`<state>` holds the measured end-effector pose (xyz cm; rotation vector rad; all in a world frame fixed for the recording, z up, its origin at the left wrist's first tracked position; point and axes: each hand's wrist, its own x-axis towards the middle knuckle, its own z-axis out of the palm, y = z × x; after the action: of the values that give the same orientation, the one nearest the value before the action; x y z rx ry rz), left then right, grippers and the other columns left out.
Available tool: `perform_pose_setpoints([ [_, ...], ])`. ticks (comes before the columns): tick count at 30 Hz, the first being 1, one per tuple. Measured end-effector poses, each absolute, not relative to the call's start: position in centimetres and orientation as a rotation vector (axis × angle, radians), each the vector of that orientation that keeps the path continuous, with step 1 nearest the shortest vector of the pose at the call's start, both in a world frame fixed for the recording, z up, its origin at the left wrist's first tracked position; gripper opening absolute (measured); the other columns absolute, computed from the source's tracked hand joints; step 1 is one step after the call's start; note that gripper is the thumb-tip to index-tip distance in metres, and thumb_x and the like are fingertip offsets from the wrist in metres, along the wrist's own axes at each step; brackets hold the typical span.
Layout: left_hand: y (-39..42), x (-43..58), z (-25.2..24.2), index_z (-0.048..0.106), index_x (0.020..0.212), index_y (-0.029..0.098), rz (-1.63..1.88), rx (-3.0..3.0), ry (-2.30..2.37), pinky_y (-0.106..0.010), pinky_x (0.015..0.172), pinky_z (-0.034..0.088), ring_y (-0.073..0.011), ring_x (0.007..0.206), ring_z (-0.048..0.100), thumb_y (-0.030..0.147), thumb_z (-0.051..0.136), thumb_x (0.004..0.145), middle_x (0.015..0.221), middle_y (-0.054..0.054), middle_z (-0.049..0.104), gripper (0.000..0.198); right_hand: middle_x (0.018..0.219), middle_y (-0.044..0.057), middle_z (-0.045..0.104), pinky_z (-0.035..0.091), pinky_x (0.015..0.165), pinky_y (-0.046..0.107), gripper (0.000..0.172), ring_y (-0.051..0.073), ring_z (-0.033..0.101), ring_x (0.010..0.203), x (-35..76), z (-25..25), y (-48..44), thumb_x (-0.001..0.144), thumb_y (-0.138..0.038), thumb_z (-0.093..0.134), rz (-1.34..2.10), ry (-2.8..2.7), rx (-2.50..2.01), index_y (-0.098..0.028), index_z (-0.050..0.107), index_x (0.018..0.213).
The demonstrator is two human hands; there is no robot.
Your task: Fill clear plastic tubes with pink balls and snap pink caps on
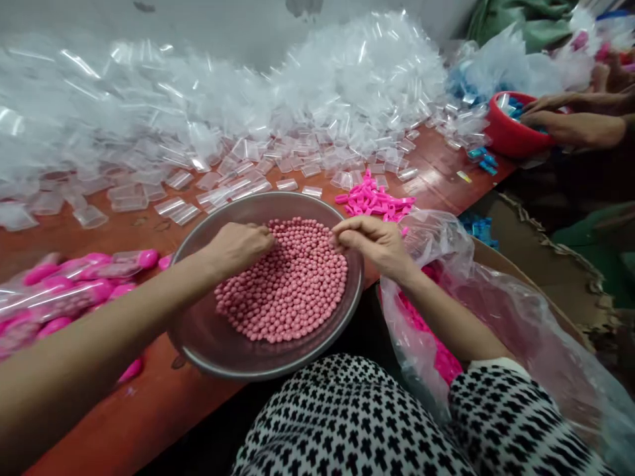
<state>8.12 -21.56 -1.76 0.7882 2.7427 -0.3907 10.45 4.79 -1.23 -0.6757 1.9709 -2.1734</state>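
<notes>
The left hand (238,246) and right hand (372,241) hover pinched over the round grey metal bowl (208,337); the heap of small pink round beads (288,284) lies directly beneath, between the 2, equally near; any grasped bead is hidden

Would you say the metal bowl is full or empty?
Partly full: pink beads heap across the metal bowl, bare metal near its rim.

Pink beads (290,284) in grey metal bowl (208,337); red tub (506,135); reddish-brown table (149,403).
</notes>
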Motion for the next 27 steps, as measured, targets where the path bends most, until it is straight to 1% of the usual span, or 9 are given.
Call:
perform_pose_setpoints([
  [4,-18.2,7.2,-4.4,0.071,0.094,0.012,-0.192,0.886,2.748,-0.033,0.075,0.050,-0.0274,0.094,0.070,0.012,0.042,0.093,0.101,-0.016,0.074,0.029,0.089,0.003,0.076,0.059,0.073,0.032,0.020,0.016,0.071,0.075,8.0,-2.4,12.4,0.090,-0.037,0.063,-1.944,2.573,-0.513,-0.020,0.071,0.097],
  [6,-16.9,6.8,-5.3,0.071,0.092,0.012,0.043,0.846,2.802,-0.034,0.080,0.051,-0.0267,0.094,0.070,0.016,0.045,0.093,0.101,-0.015,0.074,0.027,0.095,0.006,0.076,0.057,0.080,0.037,0.019,0.020,0.071,0.084,7.0,-3.5,15.8,0.089,-0.031,0.061,-1.476,2.960,-0.582,-0.019,0.072,0.099],
  [10,-16.4,6.6,-5.5,0.073,0.092,0.016,0.897,0.616,2.736,-0.034,0.089,0.052,-0.0233,0.091,0.070,0.033,0.061,0.087,0.096,-0.008,0.076,0.022,0.117,0.014,0.072,0.050,0.097,0.045,0.026,0.029,0.065,0.110,6.3,-5.7,19.3,0.089,-0.018,0.056,-0.508,3.046,-1.071,-0.016,0.072,0.109],
  [14,-17.1,8.0,-4.1,0.073,0.100,0.018,1.812,0.228,2.215,-0.034,0.086,0.056,-0.0205,0.089,0.070,0.047,0.080,0.073,0.097,-0.006,0.076,0.040,0.118,0.016,0.072,0.047,0.097,0.046,0.025,0.031,0.063,0.110,5.9,-7.5,19.5,0.090,-0.019,0.056,-0.111,2.929,-1.159,-0.014,0.072,0.108],
  [17,-17.2,9.7,-3.1,0.073,0.094,0.017,2.136,0.135,1.946,-0.033,0.084,0.058,-0.0182,0.085,0.070,0.042,0.090,0.063,0.093,-0.006,0.076,0.043,0.106,0.016,0.074,0.047,0.095,0.043,0.021,0.030,0.064,0.104,5.5,-8.3,19.4,0.092,-0.026,0.056,-0.173,2.972,-1.083,-0.015,0.073,0.098],
  [19,-17.2,10.6,-2.7,0.072,0.087,0.015,2.241,0.160,1.851,-0.032,0.084,0.058,-0.0171,0.085,0.070,0.036,0.091,0.063,0.091,-0.006,0.075,0.038,0.098,0.016,0.074,0.048,0.087,0.042,0.020,0.029,0.066,0.095,5.5,-8.3,19.4,0.091,-0.031,0.058,-0.322,3.063,-0.950,-0.016,0.072,0.092],
  [22,-17.2,11.7,-2.2,0.071,0.087,0.015,2.317,0.228,1.760,-0.031,0.086,0.057,-0.0158,0.087,0.069,0.031,0.088,0.070,0.093,-0.005,0.074,0.029,0.085,0.010,0.073,0.049,0.072,0.037,0.023,0.024,0.066,0.076,6.0,-6.6,18.0,0.088,-0.040,0.061,-0.892,3.141,-0.592,-0.019,0.068,0.092],
  [25,-17.0,12.7,-1.7,0.073,0.091,0.015,2.290,0.309,1.724,-0.029,0.085,0.056,-0.0142,0.085,0.068,0.029,0.084,0.075,0.092,-0.005,0.073,0.024,0.072,0.001,0.068,0.048,0.061,0.030,0.027,0.017,0.062,0.062,7.5,-3.4,14.2,0.083,-0.045,0.068,-1.597,2.902,-0.372,-0.020,0.064,0.093],
  [27,-16.7,13.3,-1.3,0.074,0.092,0.014,2.264,0.357,1.689,-0.029,0.084,0.056,-0.0147,0.086,0.068,0.030,0.083,0.076,0.092,-0.005,0.072,0.024,0.073,0.000,0.067,0.048,0.060,0.028,0.026,0.015,0.061,0.063,8.7,-1.4,10.6,0.078,-0.041,0.076,-1.760,2.816,-0.401,-0.021,0.064,0.089],
])
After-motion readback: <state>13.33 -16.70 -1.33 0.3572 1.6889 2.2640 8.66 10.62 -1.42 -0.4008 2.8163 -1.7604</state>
